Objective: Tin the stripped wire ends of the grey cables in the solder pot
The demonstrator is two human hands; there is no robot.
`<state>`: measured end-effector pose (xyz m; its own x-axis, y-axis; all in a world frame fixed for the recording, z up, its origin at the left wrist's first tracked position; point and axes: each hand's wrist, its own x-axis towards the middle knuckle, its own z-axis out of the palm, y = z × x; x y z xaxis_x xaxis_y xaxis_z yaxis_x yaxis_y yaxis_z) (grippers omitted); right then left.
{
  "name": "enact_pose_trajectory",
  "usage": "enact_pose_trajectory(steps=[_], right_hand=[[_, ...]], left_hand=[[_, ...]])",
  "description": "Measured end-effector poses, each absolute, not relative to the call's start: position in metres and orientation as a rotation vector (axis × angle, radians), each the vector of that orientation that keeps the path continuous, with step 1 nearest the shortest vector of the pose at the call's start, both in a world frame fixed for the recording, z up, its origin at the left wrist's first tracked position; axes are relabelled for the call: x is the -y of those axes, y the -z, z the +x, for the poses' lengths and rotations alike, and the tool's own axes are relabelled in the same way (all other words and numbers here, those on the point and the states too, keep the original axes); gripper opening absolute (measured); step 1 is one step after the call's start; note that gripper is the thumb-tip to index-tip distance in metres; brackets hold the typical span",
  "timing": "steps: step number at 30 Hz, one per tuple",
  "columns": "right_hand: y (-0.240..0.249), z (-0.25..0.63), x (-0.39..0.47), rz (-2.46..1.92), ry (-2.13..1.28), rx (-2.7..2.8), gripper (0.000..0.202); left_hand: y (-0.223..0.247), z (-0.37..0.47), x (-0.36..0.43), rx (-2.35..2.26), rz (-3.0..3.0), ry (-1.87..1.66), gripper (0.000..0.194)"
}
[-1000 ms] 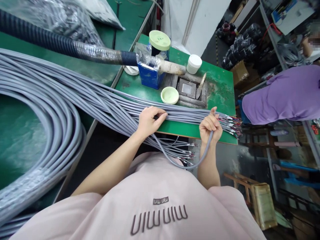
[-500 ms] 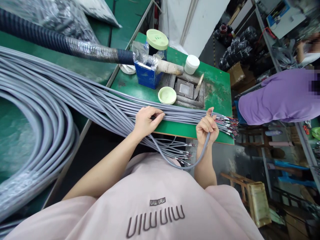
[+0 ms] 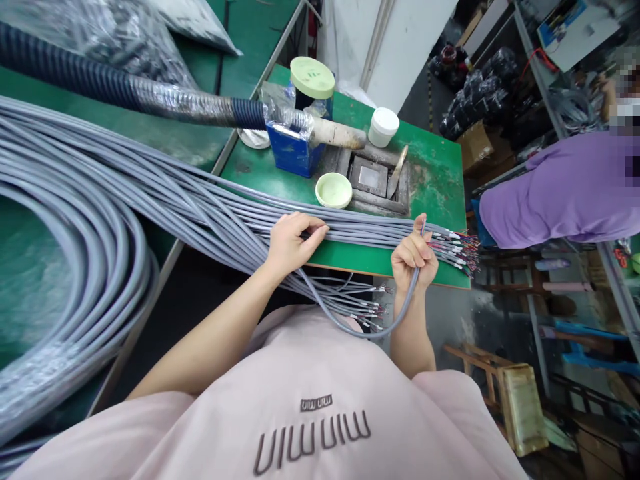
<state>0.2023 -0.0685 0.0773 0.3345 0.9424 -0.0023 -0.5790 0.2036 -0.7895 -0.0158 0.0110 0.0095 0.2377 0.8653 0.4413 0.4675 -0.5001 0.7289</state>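
Note:
A thick bundle of grey cables [image 3: 235, 200] runs across the green bench. My left hand [image 3: 295, 243] rests on top of the bundle, thumb and index finger stretched out to the right with a gap between them; its other fingers are partly hidden. My right hand [image 3: 414, 259] is closed around one grey cable [image 3: 367, 333], near its end. That cable hangs in a loop in front of my shirt and comes up from below my left hand. At its tip, thin wires stick up by my raised index finger. Behind the right hand, stripped wire ends [image 3: 465, 252] fan out.
On the bench [image 3: 440, 180] are a square heated-looking pot [image 3: 370, 177] with a blade-like tool [image 3: 397, 173], a pale green dish [image 3: 334, 191], a white jar [image 3: 383, 127], a blue box [image 3: 295, 152] and a corrugated hose [image 3: 200, 103]. A co-worker in purple [image 3: 565, 193] is at right.
Both hands keep nearly the same place and hold. The view has shifted very slightly, and the co-worker at the right has moved a little.

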Motion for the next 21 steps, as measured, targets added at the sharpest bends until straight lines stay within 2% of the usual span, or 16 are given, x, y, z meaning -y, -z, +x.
enact_pose_trajectory(steps=[6,9,15,17,21], right_hand=[[-0.097,0.245,0.121,-1.021,-0.831,0.639,0.029],[-0.085,0.289,0.172,-1.219,-0.652,0.646,0.027],[-0.011,0.344,0.255,-2.372,-0.207,0.761,0.043],[0.007,0.334,0.258,-2.438,-0.27,0.831,0.045],[0.014,0.273,0.221,-2.059,-0.989,0.966,0.041]], left_hand=[[-0.011,-0.016,-0.01,-1.207,2.063,-1.174,0.015],[-0.012,-0.017,-0.011,-1.21,2.084,-1.14,0.017],[-0.013,-0.015,-0.009,-1.126,2.4,-0.956,0.016],[-0.012,-0.012,-0.008,-1.086,2.543,-0.854,0.016],[-0.009,-0.007,-0.008,-1.106,2.668,-0.778,0.014]])
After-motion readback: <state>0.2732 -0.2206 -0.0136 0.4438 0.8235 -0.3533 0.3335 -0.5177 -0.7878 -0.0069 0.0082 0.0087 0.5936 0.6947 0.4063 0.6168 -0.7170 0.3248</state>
